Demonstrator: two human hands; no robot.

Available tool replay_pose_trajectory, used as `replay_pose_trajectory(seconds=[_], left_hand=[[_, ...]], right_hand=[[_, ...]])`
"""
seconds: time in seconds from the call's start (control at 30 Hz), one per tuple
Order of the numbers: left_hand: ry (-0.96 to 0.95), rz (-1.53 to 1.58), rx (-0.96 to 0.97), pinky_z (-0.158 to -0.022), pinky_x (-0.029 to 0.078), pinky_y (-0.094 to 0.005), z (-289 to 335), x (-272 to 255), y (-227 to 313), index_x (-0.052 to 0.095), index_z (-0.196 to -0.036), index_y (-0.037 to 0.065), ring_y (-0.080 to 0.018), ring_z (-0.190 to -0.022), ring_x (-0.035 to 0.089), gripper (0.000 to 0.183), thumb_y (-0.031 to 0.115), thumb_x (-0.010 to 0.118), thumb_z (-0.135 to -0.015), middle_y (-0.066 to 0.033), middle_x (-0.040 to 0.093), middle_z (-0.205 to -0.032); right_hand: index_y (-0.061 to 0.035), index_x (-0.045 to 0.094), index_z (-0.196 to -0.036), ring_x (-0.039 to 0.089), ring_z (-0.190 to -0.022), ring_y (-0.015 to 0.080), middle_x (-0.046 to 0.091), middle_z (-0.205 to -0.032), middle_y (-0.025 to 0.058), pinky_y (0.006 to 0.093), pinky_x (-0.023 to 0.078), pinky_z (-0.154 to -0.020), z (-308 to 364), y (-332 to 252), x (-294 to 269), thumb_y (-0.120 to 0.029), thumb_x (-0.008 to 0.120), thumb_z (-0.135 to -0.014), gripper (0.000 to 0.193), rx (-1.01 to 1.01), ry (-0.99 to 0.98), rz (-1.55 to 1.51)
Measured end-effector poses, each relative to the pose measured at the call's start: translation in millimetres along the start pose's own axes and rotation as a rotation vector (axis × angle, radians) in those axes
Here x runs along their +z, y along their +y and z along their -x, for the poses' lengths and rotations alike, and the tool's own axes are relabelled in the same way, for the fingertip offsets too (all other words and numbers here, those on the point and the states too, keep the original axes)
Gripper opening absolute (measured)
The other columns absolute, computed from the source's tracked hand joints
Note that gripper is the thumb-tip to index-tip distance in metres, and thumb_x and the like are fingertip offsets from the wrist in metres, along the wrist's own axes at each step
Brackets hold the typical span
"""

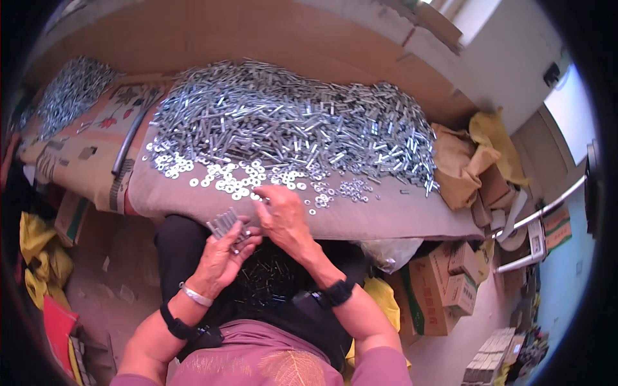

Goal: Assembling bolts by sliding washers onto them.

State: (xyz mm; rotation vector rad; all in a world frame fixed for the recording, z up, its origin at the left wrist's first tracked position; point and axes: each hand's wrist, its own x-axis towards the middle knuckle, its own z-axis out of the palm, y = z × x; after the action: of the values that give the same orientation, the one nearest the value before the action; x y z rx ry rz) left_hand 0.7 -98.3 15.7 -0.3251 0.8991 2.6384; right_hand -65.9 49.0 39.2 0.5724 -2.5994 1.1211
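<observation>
My left hand (225, 254) is closed around a bunch of short metal rods (223, 222), which stick up side by side past the fingers. Just to its right and a little higher, my right hand (284, 217) has its fingertips drawn together at the front edge of the loose flat washers (237, 180). Whatever those fingertips pinch is too small to make out. Smaller rings or nuts (351, 190) lie to the right of the washers. Behind them spreads a large heap of silvery metal rods (290, 116) on the cloth-covered surface (174, 199).
Small dark metal pieces (264, 280) lie in my lap. A second heap of metal pieces (77, 90) sits far left, near a dark bar (132, 138). Cardboard boxes (428, 293) and a clear plastic bag (389, 253) are at right, below a yellow-brown sack (454, 164).
</observation>
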Motion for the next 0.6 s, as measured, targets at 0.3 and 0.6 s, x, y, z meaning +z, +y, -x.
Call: replay_pose_trajectory(seconds=[0.3, 0.6], left_hand=[[-0.111, -0.225, -0.044, -0.062, 0.053, -0.0239, 29.5, -4.4, 7.7, 0.054, -0.109, 0.002, -0.0178, -0.073, 0.066, 0.025, 0.020, 0.056, -0.092, -0.0156, 0.065, -0.093], [-0.298, -0.274, -0.199, -0.060, 0.053, -0.0252, 18.7, 9.7, -10.7, 0.049, -0.115, -0.002, -0.0173, -0.065, 0.065, 0.036, 0.015, 0.063, -0.086, -0.0152, 0.064, -0.085]], right_hand=[[-0.0056, 0.057, -0.102, 0.050, -0.110, 0.0265, 0.056, -0.109, 0.0100, 0.0477, 0.033, -0.098, -0.3, 27.7, 17.8, -0.018, 0.060, -0.082, 0.024, -0.147, -0.104, 0.400], [-0.0047, 0.058, -0.106, 0.049, -0.113, 0.0270, 0.057, -0.110, 0.0131, 0.0480, 0.031, -0.100, 62.6, 76.4, -60.3, -0.019, 0.059, -0.083, 0.027, -0.022, 0.056, 0.538]])
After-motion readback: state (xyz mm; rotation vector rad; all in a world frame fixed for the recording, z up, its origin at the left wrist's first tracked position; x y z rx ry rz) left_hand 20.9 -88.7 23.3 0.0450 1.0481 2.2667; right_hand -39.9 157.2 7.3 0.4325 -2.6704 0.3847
